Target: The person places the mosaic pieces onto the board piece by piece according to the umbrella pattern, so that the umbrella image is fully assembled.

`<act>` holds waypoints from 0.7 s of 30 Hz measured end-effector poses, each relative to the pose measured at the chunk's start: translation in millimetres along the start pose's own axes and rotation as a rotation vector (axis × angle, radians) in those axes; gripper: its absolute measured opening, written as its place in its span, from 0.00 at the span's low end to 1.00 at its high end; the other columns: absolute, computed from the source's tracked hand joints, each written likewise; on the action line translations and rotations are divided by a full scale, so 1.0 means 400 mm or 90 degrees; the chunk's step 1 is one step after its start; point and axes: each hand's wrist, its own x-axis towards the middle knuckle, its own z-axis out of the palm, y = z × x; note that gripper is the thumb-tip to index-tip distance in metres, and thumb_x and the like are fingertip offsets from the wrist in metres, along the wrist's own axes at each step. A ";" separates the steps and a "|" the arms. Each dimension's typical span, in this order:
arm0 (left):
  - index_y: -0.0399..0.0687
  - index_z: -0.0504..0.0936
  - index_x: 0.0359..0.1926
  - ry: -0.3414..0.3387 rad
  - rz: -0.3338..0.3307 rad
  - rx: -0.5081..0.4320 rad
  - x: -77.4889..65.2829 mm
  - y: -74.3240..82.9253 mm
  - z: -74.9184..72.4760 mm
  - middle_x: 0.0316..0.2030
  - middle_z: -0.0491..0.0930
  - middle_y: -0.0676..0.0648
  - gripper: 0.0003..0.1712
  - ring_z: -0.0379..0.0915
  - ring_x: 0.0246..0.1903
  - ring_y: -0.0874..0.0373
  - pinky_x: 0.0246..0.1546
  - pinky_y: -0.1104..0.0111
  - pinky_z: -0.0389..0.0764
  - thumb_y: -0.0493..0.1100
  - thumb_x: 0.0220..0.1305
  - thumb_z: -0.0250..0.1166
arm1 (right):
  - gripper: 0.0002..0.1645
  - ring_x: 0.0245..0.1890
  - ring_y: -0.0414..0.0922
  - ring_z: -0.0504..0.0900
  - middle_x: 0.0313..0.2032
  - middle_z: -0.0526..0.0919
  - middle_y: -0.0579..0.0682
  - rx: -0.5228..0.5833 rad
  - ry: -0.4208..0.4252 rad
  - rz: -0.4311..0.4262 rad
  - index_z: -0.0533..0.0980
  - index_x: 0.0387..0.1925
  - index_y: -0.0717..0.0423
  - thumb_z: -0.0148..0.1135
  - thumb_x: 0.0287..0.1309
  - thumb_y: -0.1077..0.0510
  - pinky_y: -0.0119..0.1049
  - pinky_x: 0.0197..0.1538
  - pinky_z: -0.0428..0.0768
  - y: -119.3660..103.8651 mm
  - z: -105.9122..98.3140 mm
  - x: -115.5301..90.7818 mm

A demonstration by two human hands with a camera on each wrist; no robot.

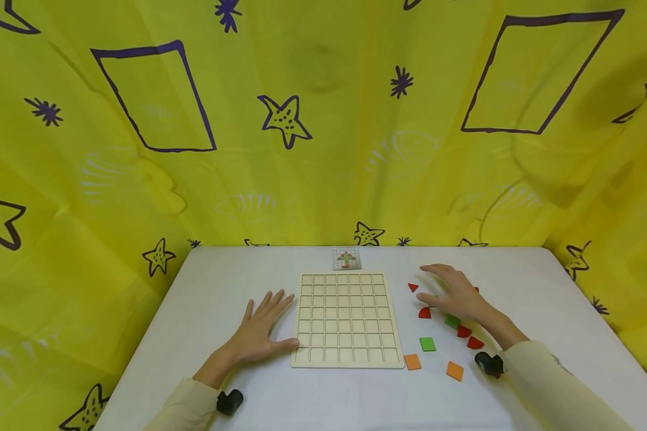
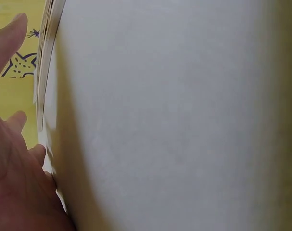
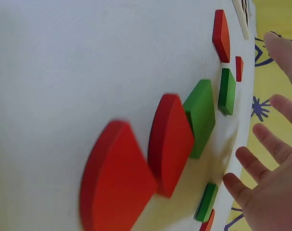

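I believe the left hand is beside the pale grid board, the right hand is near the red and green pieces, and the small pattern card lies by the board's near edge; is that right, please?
Not quite: the small pattern card lies by the far edge of the pale grid board, as the head view shows; the rest is right.

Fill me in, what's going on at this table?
A person has a gridded board in front of them. Their left hand is spread at the board's left side, thumb at its edge. The right hand is held open above loose red, green and orange pieces to the board's right, gripping none. A small patterned card lies just beyond the board.
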 end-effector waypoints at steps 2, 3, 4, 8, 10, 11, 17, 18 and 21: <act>0.58 0.53 0.82 -0.004 0.006 0.004 0.002 0.002 0.000 0.81 0.46 0.43 0.58 0.33 0.80 0.40 0.72 0.34 0.28 0.74 0.59 0.64 | 0.41 0.68 0.69 0.63 0.69 0.70 0.66 0.013 -0.002 0.011 0.72 0.69 0.59 0.73 0.61 0.42 0.73 0.66 0.62 -0.002 0.006 0.010; 0.57 0.53 0.82 -0.006 0.009 0.003 0.002 0.003 0.000 0.81 0.46 0.43 0.58 0.33 0.80 0.39 0.72 0.33 0.27 0.74 0.58 0.64 | 0.40 0.68 0.69 0.64 0.68 0.70 0.66 0.021 -0.004 0.014 0.73 0.68 0.59 0.73 0.61 0.43 0.72 0.66 0.63 -0.004 0.009 0.014; 0.57 0.54 0.82 -0.007 0.012 0.003 0.003 0.004 -0.001 0.81 0.47 0.43 0.58 0.33 0.80 0.39 0.72 0.33 0.27 0.74 0.58 0.65 | 0.38 0.68 0.69 0.64 0.68 0.71 0.66 0.029 -0.005 0.019 0.74 0.66 0.59 0.73 0.61 0.44 0.71 0.66 0.64 -0.006 0.012 0.019; 0.55 0.57 0.81 -0.010 0.021 0.000 0.003 0.003 -0.002 0.81 0.47 0.43 0.59 0.33 0.80 0.39 0.72 0.32 0.27 0.74 0.56 0.66 | 0.33 0.65 0.69 0.66 0.65 0.74 0.66 0.036 -0.005 0.034 0.79 0.61 0.58 0.75 0.60 0.47 0.70 0.65 0.66 -0.011 0.023 0.032; 0.55 0.57 0.81 -0.012 0.024 0.002 0.003 0.002 -0.002 0.81 0.47 0.42 0.60 0.33 0.80 0.38 0.72 0.32 0.27 0.74 0.55 0.67 | 0.30 0.64 0.68 0.66 0.64 0.75 0.66 0.032 -0.002 0.048 0.80 0.59 0.57 0.75 0.59 0.48 0.70 0.64 0.66 -0.012 0.028 0.037; 0.55 0.57 0.81 -0.013 0.026 0.005 0.003 0.001 -0.002 0.81 0.47 0.42 0.60 0.33 0.80 0.38 0.71 0.32 0.28 0.75 0.55 0.67 | 0.29 0.64 0.69 0.66 0.63 0.76 0.66 0.027 -0.001 0.054 0.81 0.58 0.57 0.75 0.59 0.48 0.70 0.63 0.65 -0.012 0.031 0.038; 0.54 0.59 0.80 -0.018 0.039 0.020 0.003 0.001 -0.001 0.81 0.48 0.41 0.61 0.34 0.80 0.36 0.71 0.31 0.29 0.74 0.52 0.70 | 0.22 0.63 0.68 0.64 0.62 0.76 0.65 0.007 0.008 0.071 0.84 0.52 0.54 0.75 0.58 0.49 0.71 0.61 0.64 -0.005 0.044 0.043; 0.54 0.59 0.80 -0.018 0.041 0.020 0.003 0.001 -0.001 0.81 0.48 0.41 0.61 0.34 0.79 0.35 0.71 0.30 0.30 0.74 0.52 0.71 | 0.21 0.62 0.68 0.64 0.62 0.76 0.65 0.005 0.011 0.070 0.85 0.51 0.53 0.75 0.58 0.49 0.71 0.61 0.64 -0.003 0.046 0.044; 0.53 0.59 0.80 -0.024 0.043 0.022 0.003 0.005 -0.003 0.81 0.47 0.40 0.63 0.34 0.79 0.35 0.71 0.30 0.30 0.74 0.50 0.72 | 0.18 0.62 0.68 0.65 0.62 0.76 0.65 -0.003 0.018 0.070 0.86 0.48 0.52 0.76 0.58 0.49 0.70 0.60 0.64 0.004 0.052 0.044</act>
